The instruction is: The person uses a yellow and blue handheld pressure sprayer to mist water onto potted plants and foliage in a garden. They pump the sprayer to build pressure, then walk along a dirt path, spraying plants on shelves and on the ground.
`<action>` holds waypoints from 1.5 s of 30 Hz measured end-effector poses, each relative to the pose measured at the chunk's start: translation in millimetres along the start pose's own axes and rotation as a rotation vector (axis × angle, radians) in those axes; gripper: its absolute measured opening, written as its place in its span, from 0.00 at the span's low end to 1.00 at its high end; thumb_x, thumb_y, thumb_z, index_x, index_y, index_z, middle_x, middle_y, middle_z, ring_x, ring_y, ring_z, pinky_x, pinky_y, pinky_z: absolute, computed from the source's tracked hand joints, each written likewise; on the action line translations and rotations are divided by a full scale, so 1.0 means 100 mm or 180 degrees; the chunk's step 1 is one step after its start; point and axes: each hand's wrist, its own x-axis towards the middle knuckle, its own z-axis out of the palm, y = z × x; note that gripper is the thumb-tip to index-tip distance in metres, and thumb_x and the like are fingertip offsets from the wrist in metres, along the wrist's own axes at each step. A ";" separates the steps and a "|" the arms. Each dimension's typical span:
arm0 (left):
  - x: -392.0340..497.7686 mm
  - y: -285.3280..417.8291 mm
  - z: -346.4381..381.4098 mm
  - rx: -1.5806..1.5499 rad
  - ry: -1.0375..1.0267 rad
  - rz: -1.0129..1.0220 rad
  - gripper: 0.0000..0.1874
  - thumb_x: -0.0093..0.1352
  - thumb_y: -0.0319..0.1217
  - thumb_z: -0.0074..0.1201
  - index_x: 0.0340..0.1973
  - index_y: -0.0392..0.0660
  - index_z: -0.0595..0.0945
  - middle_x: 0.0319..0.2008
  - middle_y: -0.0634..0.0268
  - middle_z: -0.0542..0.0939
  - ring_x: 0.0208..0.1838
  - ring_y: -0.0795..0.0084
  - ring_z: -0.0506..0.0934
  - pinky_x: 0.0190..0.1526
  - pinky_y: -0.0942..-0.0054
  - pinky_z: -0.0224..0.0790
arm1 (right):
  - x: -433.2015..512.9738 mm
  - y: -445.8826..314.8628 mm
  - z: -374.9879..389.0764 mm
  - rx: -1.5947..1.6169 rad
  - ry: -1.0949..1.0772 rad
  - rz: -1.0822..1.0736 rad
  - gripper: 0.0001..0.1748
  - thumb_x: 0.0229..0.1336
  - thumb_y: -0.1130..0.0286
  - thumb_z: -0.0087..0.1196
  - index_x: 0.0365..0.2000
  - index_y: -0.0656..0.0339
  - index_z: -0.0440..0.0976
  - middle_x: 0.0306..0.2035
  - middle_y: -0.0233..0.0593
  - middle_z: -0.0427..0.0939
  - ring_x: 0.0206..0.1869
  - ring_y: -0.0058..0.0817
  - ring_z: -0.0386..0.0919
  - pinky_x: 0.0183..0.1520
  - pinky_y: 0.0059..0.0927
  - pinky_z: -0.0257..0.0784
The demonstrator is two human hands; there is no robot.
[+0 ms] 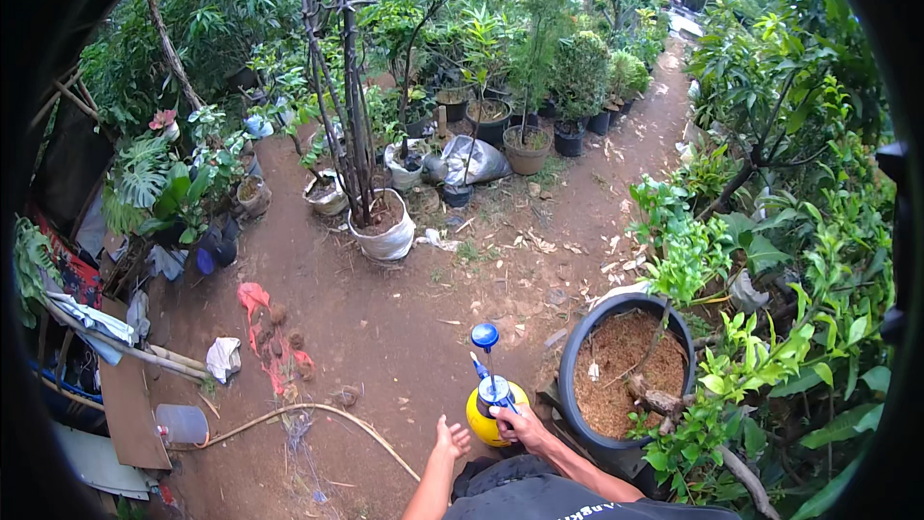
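My right hand point(518, 426) is closed around the blue handle of a yellow pump sprayer point(485, 415), low in the middle of the view. The sprayer's blue plunger knob point(485, 336) stands raised on its thin rod, and its blue nozzle point(478, 367) points up and to the left. Just left of the sprayer, my left hand point(452, 438) has its fingers apart and holds nothing. To the right of the sprayer stands a large black pot point(567, 375) with brown, fibrous material and a woody, leafy plant in it.
A hose point(325, 408) curves over the dirt at lower left, near a clear plastic container point(182, 424). Red torn plastic point(268, 354) and a white bag point(224, 359) lie beyond. A white-wrapped pot point(384, 231) holds tall stems. Dense foliage point(779, 368) borders the right side.
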 end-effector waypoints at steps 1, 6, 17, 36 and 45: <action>0.12 0.00 0.01 -0.0035 -0.0015 -0.0197 0.44 0.68 0.65 0.31 0.70 0.48 0.55 0.70 0.51 0.57 0.73 0.51 0.53 0.68 0.41 0.40 | 0.12 -0.17 0.03 -0.0019 -0.0088 -0.0090 0.23 0.61 0.54 0.52 0.15 0.56 0.63 0.10 0.25 0.57 0.12 0.16 0.53 0.18 0.23 0.45; 0.18 0.45 0.46 -0.1486 -0.2180 -0.0121 0.38 0.68 0.63 0.28 0.63 0.51 0.67 0.60 0.55 0.70 0.62 0.53 0.68 0.60 0.44 0.60 | 0.65 -0.81 0.21 0.0218 -0.0192 -0.0467 0.23 0.62 0.56 0.48 0.15 0.57 0.63 0.10 0.26 0.57 0.13 0.17 0.52 0.19 0.23 0.47; 0.96 2.31 1.18 -0.1054 -0.2599 -0.0431 0.36 0.66 0.64 0.28 0.56 0.53 0.74 0.52 0.56 0.77 0.49 0.55 0.77 0.46 0.51 0.72 | 1.82 -1.65 0.40 0.0123 0.0409 -0.0599 0.23 0.60 0.52 0.55 0.15 0.52 0.64 0.12 0.21 0.59 0.14 0.13 0.54 0.19 0.21 0.46; -1.83 4.84 3.98 0.5610 -0.2795 0.4411 0.31 0.67 0.59 0.46 0.48 0.46 0.82 0.39 0.55 0.84 0.45 0.59 0.82 0.47 0.64 0.72 | 3.01 -2.17 0.38 0.0934 0.2183 -0.0572 0.23 0.59 0.59 0.57 0.13 0.54 0.62 0.10 0.24 0.59 0.11 0.15 0.54 0.16 0.23 0.48; -1.61 4.76 4.27 0.6959 -0.2496 0.4996 0.43 0.61 0.71 0.41 0.35 0.38 0.83 0.24 0.49 0.82 0.34 0.52 0.83 0.49 0.48 0.65 | 3.20 -2.12 0.37 0.0921 0.2163 -0.0403 0.23 0.58 0.59 0.58 0.13 0.55 0.63 0.10 0.26 0.59 0.12 0.17 0.56 0.17 0.24 0.50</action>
